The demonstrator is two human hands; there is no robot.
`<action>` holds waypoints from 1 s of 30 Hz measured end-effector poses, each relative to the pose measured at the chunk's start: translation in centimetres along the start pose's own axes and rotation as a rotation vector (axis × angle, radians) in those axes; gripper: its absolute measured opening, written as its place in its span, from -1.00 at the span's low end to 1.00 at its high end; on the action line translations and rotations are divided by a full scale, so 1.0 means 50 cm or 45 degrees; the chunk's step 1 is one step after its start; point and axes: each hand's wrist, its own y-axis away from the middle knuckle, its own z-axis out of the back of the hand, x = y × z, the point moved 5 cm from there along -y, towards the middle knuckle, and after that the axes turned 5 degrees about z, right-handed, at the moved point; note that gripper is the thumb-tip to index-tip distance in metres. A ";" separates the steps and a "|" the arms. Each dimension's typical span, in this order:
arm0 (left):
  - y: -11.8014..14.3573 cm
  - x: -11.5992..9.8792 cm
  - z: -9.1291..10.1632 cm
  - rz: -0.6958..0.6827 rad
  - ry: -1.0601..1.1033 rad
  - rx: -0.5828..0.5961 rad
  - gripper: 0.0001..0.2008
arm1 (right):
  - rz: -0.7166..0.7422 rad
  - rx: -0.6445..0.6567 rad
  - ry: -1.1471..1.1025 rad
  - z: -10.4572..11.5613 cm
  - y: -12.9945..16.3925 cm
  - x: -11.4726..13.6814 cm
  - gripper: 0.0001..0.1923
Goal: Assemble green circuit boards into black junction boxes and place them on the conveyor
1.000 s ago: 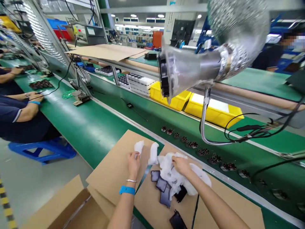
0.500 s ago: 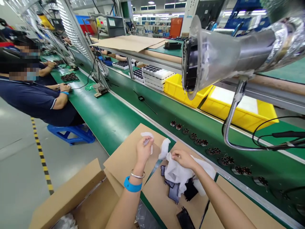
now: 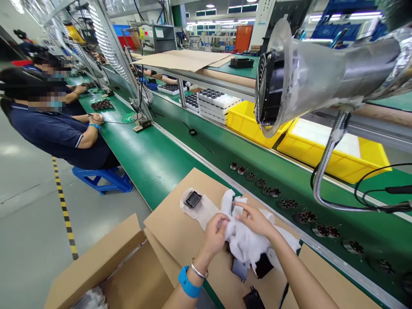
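My left hand (image 3: 215, 234) and my right hand (image 3: 255, 218) both grip a pile of white foam wrapping (image 3: 247, 242) lying on a cardboard sheet (image 3: 172, 229). Dark flat parts (image 3: 240, 269) poke out from under the pile. To the left, a small black part (image 3: 193, 199) rests on an opened piece of white foam (image 3: 201, 209), apart from both hands. My left wrist wears a blue band and a thin metal bracelet.
An open cardboard box (image 3: 106, 270) stands at the lower left. Several small round motor parts (image 3: 275, 193) line the green conveyor (image 3: 206, 150). Yellow bins (image 3: 334, 152) sit under a shelf. A large extraction duct (image 3: 305, 79) hangs overhead. Seated people (image 3: 58, 128) work at the left.
My left hand let go of the small foam piece, which now lies open with a black part on it, and moved right onto the foam pile. The view shifted slightly.
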 end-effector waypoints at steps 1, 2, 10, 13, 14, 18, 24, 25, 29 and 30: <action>0.000 0.020 0.016 0.029 0.000 -0.116 -0.67 | -0.031 0.010 0.064 -0.010 -0.029 -0.010 -0.51; -0.001 0.037 0.035 0.056 -0.002 -0.228 -0.65 | -0.055 0.024 0.124 -0.022 -0.059 -0.017 -0.57; -0.023 0.060 0.148 0.112 -0.224 -0.470 -0.70 | -0.005 0.074 0.341 -0.032 -0.088 0.006 -0.73; -0.047 0.072 0.132 0.136 -0.363 -0.373 -0.73 | -0.055 0.021 0.405 0.019 -0.052 0.004 -0.68; -0.058 0.078 0.114 0.139 -0.403 -0.307 -0.72 | -0.080 0.026 0.430 0.026 -0.051 -0.001 -0.67; -0.095 0.087 0.009 0.111 -0.541 0.050 -0.71 | -0.195 0.098 0.515 -0.005 -0.090 -0.031 -0.61; -0.122 0.075 -0.042 0.177 -0.817 0.124 -0.74 | -0.181 0.095 0.452 -0.052 -0.110 -0.077 -0.70; -0.124 0.074 -0.036 0.178 -0.850 0.101 -0.75 | -0.150 0.087 0.424 -0.052 -0.108 -0.088 -0.77; -0.117 0.066 -0.017 0.144 -0.898 0.032 -0.80 | -0.085 0.030 0.309 -0.053 -0.096 -0.121 -0.72; -0.114 0.060 -0.016 0.129 -0.892 0.019 -0.81 | -0.078 0.003 0.264 -0.055 -0.093 -0.120 -0.67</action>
